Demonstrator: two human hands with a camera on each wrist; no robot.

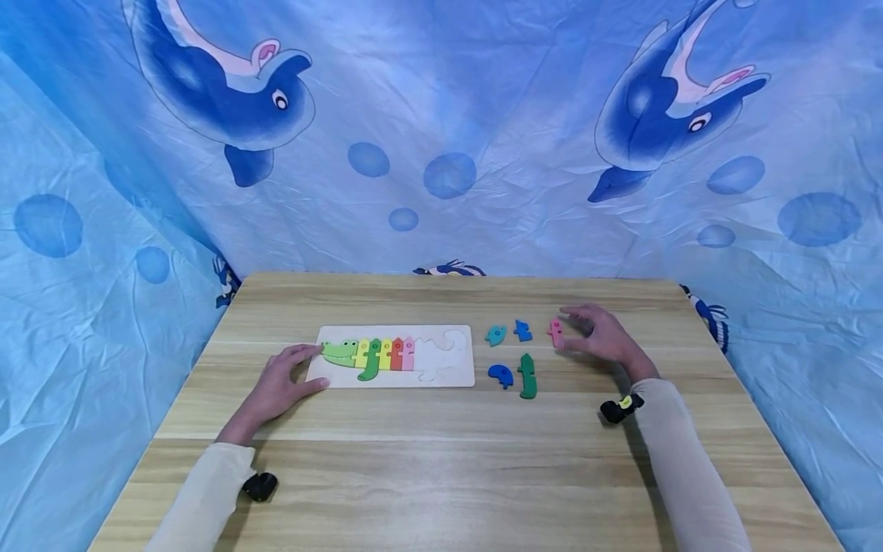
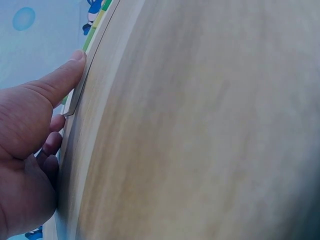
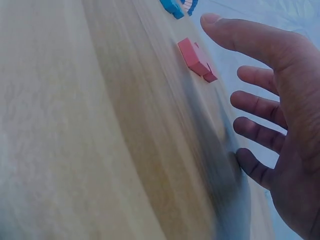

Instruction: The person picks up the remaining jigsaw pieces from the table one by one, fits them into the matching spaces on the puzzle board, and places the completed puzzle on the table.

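Note:
A pale wooden crocodile puzzle board (image 1: 441, 376) lies on the table with several coloured pieces fitted in its left part. My left hand (image 1: 286, 378) rests at the board's left end, thumb on the near corner and index finger by the green crocodile head (image 1: 339, 353). In the left wrist view the thumb (image 2: 67, 75) lies along the board's edge. Beside a loose pink piece (image 1: 555, 332), my right hand (image 1: 599, 335) is spread, thumb and fingers apart on its right side. The right wrist view shows a gap between the hand and the pink piece (image 3: 196, 59).
Between board and right hand lie a teal piece (image 1: 496, 335), a blue piece (image 1: 523, 330), a dark blue curved piece (image 1: 501, 375) and a green leg-shaped piece (image 1: 527, 377). Blue dolphin-print cloth (image 1: 448, 230) hangs behind the wooden table (image 1: 428, 460) and at its sides.

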